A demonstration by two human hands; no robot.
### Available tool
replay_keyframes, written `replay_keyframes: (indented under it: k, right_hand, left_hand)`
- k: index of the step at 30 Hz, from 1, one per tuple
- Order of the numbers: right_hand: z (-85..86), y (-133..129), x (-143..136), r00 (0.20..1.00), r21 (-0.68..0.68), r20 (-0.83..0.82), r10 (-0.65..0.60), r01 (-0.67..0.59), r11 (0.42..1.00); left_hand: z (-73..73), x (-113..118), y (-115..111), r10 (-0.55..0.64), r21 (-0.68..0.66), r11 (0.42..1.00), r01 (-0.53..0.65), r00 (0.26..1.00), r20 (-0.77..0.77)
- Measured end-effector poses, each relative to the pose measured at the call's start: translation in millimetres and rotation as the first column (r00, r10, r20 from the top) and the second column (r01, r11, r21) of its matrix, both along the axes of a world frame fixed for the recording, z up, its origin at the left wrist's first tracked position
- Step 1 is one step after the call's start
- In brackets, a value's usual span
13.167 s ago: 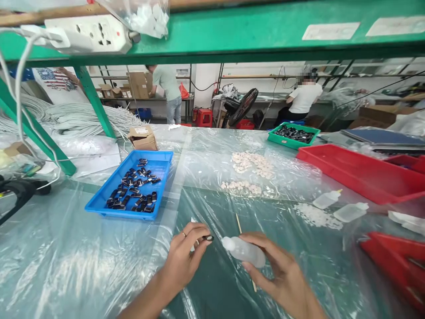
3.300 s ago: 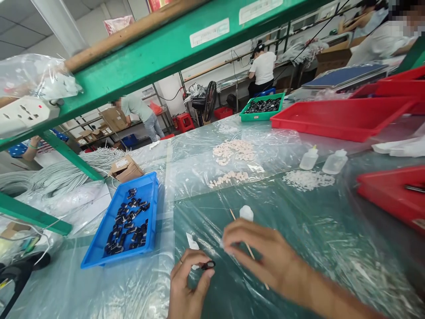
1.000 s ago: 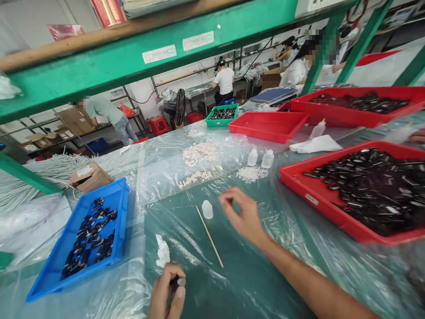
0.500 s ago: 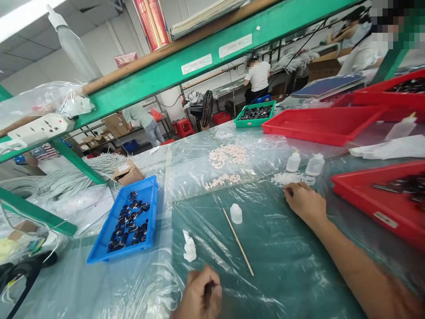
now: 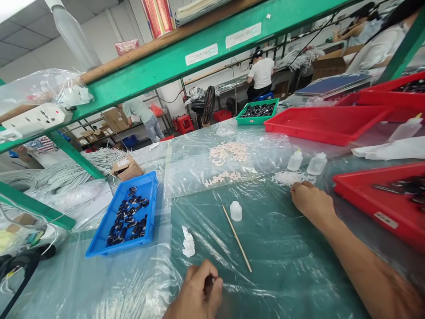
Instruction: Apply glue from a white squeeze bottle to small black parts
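My left hand (image 5: 201,290) is curled closed low in the view, thumb against fingers, just below a crumpled white tissue (image 5: 188,243); a small dark thing partly shows inside it, too hidden to name. On the right, my right hand (image 5: 312,201) has its fingers folded at the near edge of a pile of small white pieces (image 5: 292,178); its fingertips are hidden. A wooden stick (image 5: 238,241) lies between the hands beside a small translucent bottle (image 5: 236,211). Pale pinkish pieces (image 5: 229,153) lie spread farther back on the plastic-covered table.
At left stands a blue tray (image 5: 149,221) of black parts. Red trays (image 5: 375,212) fill the right side. Two squeeze bottles (image 5: 295,160) stand behind the white pieces. A green shelf beam (image 5: 133,82) crosses above. Other people sit or stand in the background.
My right hand has shifted slightly right, with its fingers tucked further in. My left hand has moved slightly left and turned a little. The camera view has shifted slightly.
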State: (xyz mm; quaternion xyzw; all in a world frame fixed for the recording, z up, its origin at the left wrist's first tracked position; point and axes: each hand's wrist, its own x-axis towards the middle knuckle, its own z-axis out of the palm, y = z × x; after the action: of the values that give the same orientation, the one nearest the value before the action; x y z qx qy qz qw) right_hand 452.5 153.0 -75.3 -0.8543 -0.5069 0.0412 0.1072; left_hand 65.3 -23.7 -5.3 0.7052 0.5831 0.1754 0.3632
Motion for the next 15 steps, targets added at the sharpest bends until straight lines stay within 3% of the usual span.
replay_keyframes:
  k: [5, 10, 13, 15]
  right_hand:
    - [9.6, -12.4, -8.1, 0.998, 0.138, -0.051, 0.030, -0.023, 0.990]
    - [37.4, -25.7, -30.0, 0.953, 0.298, -0.221, 0.206, -0.135, 0.945]
    - [60.3, -45.8, -60.8, 0.817, 0.381, -0.396, 0.420, -0.270, 0.884]
    - [73.5, -67.5, -90.3, 0.642, 0.423, -0.516, 0.567, -0.385, 0.820]
  left_hand:
    - [-22.5, -4.9, 17.6, -0.037, 0.082, 0.996, 0.025, 0.988, 0.151]
    - [-21.8, -1.8, 22.3, -0.025, 0.059, 0.998, 0.010, 0.967, 0.255]
    - [-13.6, 0.4, 21.3, -0.021, 0.016, 1.000, 0.017, 0.952, 0.306]
    - [-9.8, 1.5, 20.5, -0.016, -0.024, 0.999, 0.025, 0.949, 0.315]
